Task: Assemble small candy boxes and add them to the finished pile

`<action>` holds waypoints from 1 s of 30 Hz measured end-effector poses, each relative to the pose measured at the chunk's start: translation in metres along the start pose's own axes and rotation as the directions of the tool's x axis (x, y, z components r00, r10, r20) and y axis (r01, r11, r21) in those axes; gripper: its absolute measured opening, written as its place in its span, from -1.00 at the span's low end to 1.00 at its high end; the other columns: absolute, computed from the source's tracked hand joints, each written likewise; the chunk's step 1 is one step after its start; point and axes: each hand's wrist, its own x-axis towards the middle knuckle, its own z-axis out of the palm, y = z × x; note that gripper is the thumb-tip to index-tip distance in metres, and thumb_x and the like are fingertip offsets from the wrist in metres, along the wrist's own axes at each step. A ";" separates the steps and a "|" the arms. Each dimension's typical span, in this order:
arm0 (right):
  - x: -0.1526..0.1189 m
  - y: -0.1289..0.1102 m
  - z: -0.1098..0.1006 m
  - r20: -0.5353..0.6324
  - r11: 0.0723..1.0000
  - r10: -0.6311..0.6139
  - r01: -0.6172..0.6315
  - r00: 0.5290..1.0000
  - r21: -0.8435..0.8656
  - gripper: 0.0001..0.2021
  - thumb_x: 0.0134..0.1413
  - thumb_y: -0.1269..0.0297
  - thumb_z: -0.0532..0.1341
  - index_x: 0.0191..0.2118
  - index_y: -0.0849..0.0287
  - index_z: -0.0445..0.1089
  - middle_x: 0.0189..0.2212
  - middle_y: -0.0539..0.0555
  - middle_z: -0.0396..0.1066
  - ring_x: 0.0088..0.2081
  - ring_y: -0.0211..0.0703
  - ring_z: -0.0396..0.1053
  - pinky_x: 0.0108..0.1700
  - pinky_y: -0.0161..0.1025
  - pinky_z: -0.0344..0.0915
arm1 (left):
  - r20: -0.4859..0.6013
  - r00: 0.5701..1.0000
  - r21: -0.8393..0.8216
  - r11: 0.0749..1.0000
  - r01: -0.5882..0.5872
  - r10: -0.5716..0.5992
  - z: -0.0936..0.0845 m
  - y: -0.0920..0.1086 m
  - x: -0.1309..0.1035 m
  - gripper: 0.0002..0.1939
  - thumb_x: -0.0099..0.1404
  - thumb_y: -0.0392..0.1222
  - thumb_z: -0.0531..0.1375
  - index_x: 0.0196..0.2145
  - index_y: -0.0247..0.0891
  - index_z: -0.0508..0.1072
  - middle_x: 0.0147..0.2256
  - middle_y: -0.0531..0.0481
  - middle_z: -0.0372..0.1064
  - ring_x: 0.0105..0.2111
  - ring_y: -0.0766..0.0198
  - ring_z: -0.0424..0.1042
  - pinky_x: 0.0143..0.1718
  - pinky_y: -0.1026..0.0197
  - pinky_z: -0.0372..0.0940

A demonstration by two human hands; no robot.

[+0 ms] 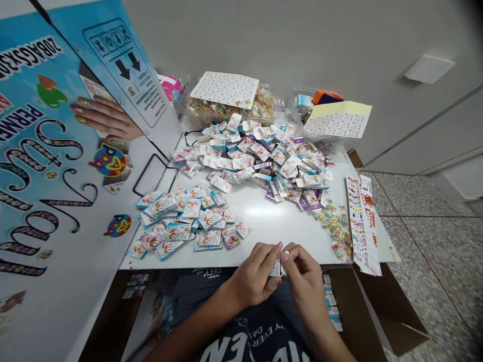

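Observation:
A small printed carton (275, 268) is held upright over the table's front edge. My left hand (254, 275) is closed around its left side. At its right end, the thumb and fingers of my right hand (306, 275) pinch a white flap. What is inside the carton is hidden. Left of my hands lies a heap of closed small boxes (191, 207), blue and white with a hand picture. Farther back spreads a larger pile of similar boxes (260, 151), many with open ends. Small wrapped candies (335, 229) lie to the right, beside long printed sticker strips (358, 216).
Behind the piles stands a clear bin of candies (267, 103) with a sticker sheet (226, 89) on top. Another clear bin (324, 143) holds a yellow-edged sheet (337, 120) and an orange-and-blue object (327, 97). A big printed carton (151, 95) walls the left; a brown box (396, 306) sits below right.

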 end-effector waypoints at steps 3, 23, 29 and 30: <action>-0.004 0.000 0.005 -0.029 0.999 -0.035 0.034 0.999 -0.035 -0.65 0.26 0.09 0.26 -0.48 0.12 0.22 -0.50 -0.07 0.17 -0.45 -0.27 0.14 -0.42 -0.32 0.19 | -0.012 0.994 -0.159 0.982 0.104 -0.107 -0.002 0.006 0.000 -0.44 0.55 -0.09 -0.08 0.40 -0.34 0.04 0.02 -0.32 0.29 -0.01 0.01 0.31 0.00 -0.06 0.35; 0.000 0.007 -0.002 0.260 0.904 -0.219 0.296 0.941 -0.310 -0.80 0.37 0.29 0.11 -0.35 0.10 0.19 -0.40 -0.05 0.15 -0.36 -0.22 0.16 -0.30 -0.25 0.16 | -0.038 0.988 -0.110 0.983 0.143 -0.148 -0.007 -0.001 -0.005 -0.34 0.45 -0.32 -0.01 0.44 -0.29 -0.09 -0.01 -0.31 0.29 -0.03 0.00 0.32 -0.02 -0.10 0.36; 0.000 0.018 -0.005 0.197 0.936 -0.135 0.191 0.971 -0.297 -0.74 0.38 0.22 0.12 -0.38 0.09 0.13 -0.44 -0.07 0.12 -0.40 -0.25 0.11 -0.35 -0.28 0.14 | -0.146 0.989 -0.052 0.998 0.029 -0.036 -0.003 -0.007 -0.009 -0.24 0.33 -0.47 0.07 0.41 -0.30 -0.10 -0.01 -0.31 0.33 -0.03 0.03 0.33 -0.04 -0.10 0.40; 0.000 0.020 -0.005 0.189 0.927 -0.145 0.200 0.971 -0.316 -0.74 0.38 0.22 0.12 -0.38 0.09 0.13 -0.45 -0.08 0.12 -0.42 -0.26 0.10 -0.37 -0.29 0.13 | -0.140 0.990 -0.031 0.999 0.024 -0.028 -0.003 -0.007 -0.008 -0.25 0.32 -0.49 0.06 0.40 -0.33 -0.07 -0.01 -0.32 0.33 -0.03 0.03 0.33 -0.04 -0.10 0.41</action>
